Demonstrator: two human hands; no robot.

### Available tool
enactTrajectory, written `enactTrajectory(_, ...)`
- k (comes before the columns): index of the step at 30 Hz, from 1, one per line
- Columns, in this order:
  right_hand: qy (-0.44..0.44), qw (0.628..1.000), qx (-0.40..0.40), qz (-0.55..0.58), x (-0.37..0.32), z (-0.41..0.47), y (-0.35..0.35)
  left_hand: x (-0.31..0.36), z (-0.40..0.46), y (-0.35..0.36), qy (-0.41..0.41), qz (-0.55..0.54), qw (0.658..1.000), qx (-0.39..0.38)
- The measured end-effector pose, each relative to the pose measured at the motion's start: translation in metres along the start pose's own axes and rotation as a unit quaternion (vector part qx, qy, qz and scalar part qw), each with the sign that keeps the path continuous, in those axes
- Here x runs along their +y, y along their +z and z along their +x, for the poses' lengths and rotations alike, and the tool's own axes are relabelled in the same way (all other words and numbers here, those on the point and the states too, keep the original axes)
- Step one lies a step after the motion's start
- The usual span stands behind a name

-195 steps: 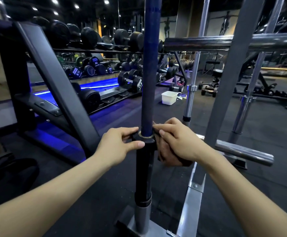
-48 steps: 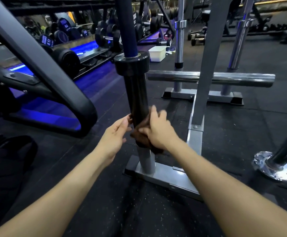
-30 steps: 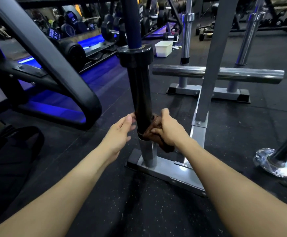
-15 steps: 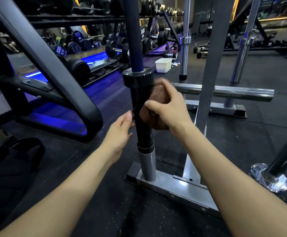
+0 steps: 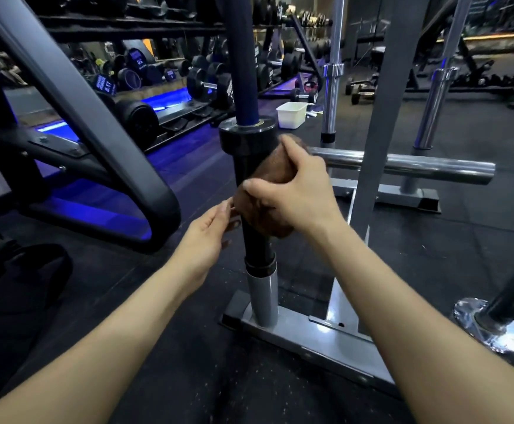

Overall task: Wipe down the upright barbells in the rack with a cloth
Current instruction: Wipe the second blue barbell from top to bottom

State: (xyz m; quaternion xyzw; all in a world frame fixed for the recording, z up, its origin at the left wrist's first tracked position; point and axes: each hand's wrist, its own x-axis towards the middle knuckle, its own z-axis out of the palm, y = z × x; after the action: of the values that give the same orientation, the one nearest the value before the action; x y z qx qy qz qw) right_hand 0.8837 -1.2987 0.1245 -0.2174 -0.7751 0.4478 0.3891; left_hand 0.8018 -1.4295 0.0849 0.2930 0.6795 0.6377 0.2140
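Brown cloth (image 5: 268,191) gripped by right hand (image 5: 298,194) against barbell (image 5: 254,240); left hand (image 5: 203,240) fingers relaxed.

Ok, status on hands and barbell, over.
Right hand grips brown cloth against black barbell sleeve. Left hand open beside it. Nothing obstructing.

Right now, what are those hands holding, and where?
The right hand grips a brown cloth against the barbell's black sleeve; the left hand holds nothing.
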Motion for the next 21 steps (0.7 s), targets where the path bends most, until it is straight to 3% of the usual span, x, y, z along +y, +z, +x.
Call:
enactTrajectory(5,0.011,0.998,-0.027,-0.053,0.018,-0.020,0.004,-0.009,-0.002,-0.001,0.013,-0.002,1.000,-0.019)
enactTrajectory(10,0.092,0.986,-0.099,-0.102,0.054,-0.045,0.018,-0.006,-0.010,0.004,0.019,0.032,0.999,-0.034)
enactTrajectory(16,0.010,0.997,-0.011,-0.071,0.008,-0.014,-0.001,-0.009,-0.004,-0.001,0.021,0.025,0.999,-0.042)
enactTrajectory(21,0.059,0.982,-0.097,-0.152,0.042,-0.037,0.018,-0.019,-0.005,0.000,0.045,0.037,0.997,-0.053)
